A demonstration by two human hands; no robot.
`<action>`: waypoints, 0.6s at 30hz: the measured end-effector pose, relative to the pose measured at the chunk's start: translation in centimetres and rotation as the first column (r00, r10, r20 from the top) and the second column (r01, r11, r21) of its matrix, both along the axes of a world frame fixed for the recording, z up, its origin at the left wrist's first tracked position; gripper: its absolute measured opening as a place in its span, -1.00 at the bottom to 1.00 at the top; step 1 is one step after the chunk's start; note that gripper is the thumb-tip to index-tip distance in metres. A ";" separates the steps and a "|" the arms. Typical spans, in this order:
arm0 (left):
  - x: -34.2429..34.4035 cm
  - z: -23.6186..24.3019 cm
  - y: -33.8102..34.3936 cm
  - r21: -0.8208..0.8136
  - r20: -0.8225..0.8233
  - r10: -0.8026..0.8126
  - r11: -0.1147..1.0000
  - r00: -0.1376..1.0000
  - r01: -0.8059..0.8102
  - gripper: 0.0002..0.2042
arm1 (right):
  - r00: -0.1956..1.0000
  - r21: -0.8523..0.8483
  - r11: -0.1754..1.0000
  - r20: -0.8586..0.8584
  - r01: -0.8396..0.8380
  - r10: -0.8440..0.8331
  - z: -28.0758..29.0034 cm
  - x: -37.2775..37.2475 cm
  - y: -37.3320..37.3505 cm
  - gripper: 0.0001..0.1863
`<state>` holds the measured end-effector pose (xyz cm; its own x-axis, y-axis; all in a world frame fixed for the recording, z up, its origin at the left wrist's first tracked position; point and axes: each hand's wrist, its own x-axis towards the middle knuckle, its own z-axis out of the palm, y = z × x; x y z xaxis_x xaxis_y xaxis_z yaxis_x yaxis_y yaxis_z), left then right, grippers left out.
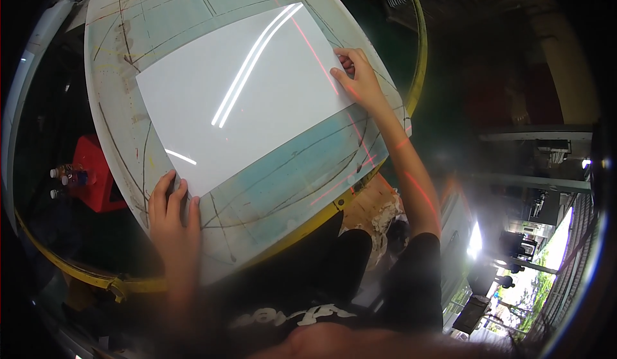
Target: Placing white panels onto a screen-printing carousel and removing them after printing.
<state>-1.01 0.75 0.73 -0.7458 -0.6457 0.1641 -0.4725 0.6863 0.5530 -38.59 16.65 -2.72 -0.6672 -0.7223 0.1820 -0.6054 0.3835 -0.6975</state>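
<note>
A white, glossy rectangular sheet (257, 89) lies at a slant on a pale, stained board (116, 44) marked with dark drawn lines. Bright strips of light reflect off its surface, and a red light line runs near its right edge. At the sheet's lower-left corner is my left hand (172, 214), its fingers stretched out and apart, the tips beside the corner. My right hand (357, 79) is at the right edge, thumb on the sheet and fingers curled at the rim. What lies under those fingers is hidden.
A yellow metal rail (71, 270) curves around the board. To the left stands a red stool (96, 176) with several bottles (72, 176) beside or on it. Red light lines also cross the blue-tinted board area (289, 160) and my right forearm. A bright opening shows at far right.
</note>
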 end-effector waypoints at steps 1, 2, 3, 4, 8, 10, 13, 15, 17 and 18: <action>0.0 0.1 0.0 0.010 0.000 0.004 1.000 1.000 -0.004 -0.75 | 1.000 0.000 1.000 -0.002 0.000 0.000 0.0 0.0 0.0 -0.58; -0.1 0.1 0.0 0.010 0.000 0.003 1.000 1.000 -0.003 -0.75 | 1.000 0.000 1.000 -0.002 0.001 -0.001 0.0 0.0 0.1 -0.58; -0.1 0.1 0.1 0.008 0.000 0.002 1.000 1.000 -0.002 -0.75 | 1.000 0.009 1.000 -0.006 0.001 -0.001 0.1 0.0 0.1 -0.58; -0.1 0.2 0.1 0.005 0.000 0.002 1.000 1.000 -0.002 -0.75 | 1.000 0.019 1.000 -0.009 0.002 -0.001 0.1 0.0 0.1 -0.58; -0.2 0.3 0.0 0.013 0.004 0.019 1.000 1.000 -0.019 -0.76 | 1.000 0.020 1.000 -0.023 0.000 0.001 0.1 0.1 0.0 -0.59; 0.0 0.4 -0.1 0.032 -0.002 0.028 0.999 1.000 -0.027 -0.76 | 1.000 0.029 1.000 -0.031 0.004 -0.003 0.1 0.4 -0.3 -0.58; 0.2 0.3 -0.3 0.022 -0.006 0.017 1.000 1.000 -0.016 -0.76 | 0.999 0.034 0.999 -0.028 0.019 -0.018 -0.1 0.5 -0.5 -0.57; 0.3 0.4 -0.3 0.009 -0.011 0.007 1.000 1.000 -0.007 -0.76 | 0.997 0.023 0.999 -0.072 0.025 -0.024 -0.2 0.7 -0.4 -0.56; 0.3 0.4 -0.3 -0.008 -0.021 -0.020 1.000 1.000 0.020 -0.76 | 0.991 0.010 0.999 -0.122 0.048 -0.047 -0.4 0.7 -0.1 -0.56; 0.2 0.4 -0.1 -0.020 -0.014 -0.028 0.999 1.000 0.027 -0.76 | 0.986 0.024 1.000 -0.165 0.020 -0.015 -0.7 0.2 0.0 -0.55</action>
